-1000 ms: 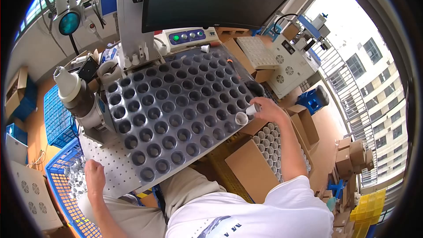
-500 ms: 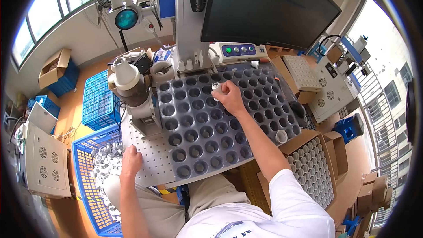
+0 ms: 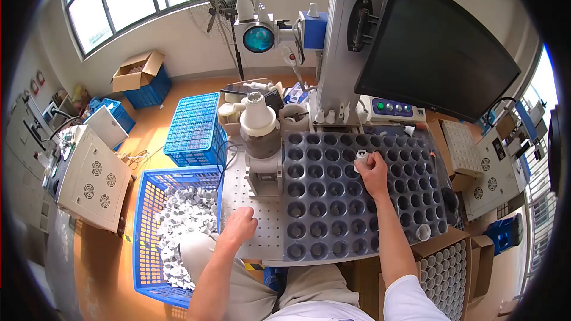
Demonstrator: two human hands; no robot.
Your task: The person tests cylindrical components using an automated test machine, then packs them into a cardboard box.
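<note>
Cap (image 3: 361,157) is standing nearly upright in our right hand (image 3: 372,172), and we are pinching it between the thumb and fingers. We are holding it over the upper middle part of the dark tray (image 3: 328,200), among the rows of round pockets; we cannot tell whether it is touching the tray. Our left hand (image 3: 239,226) is hovering over or resting on the perforated left part of the bench (image 3: 262,248), its fingers curling inward, and we cannot tell whether they are holding anything. A white cup (image 3: 423,232) is sitting at the tray's near right corner. Beside our left forearm, a blue basket (image 3: 139,244) is holding a heap of small white parts (image 3: 181,214). Near our right forearm, an open box (image 3: 441,239) is holding rows of white cups. A machine (image 3: 263,148) is standing just left of the tray, and a monitor (image 3: 440,47) is hanging above its far right side.
</note>
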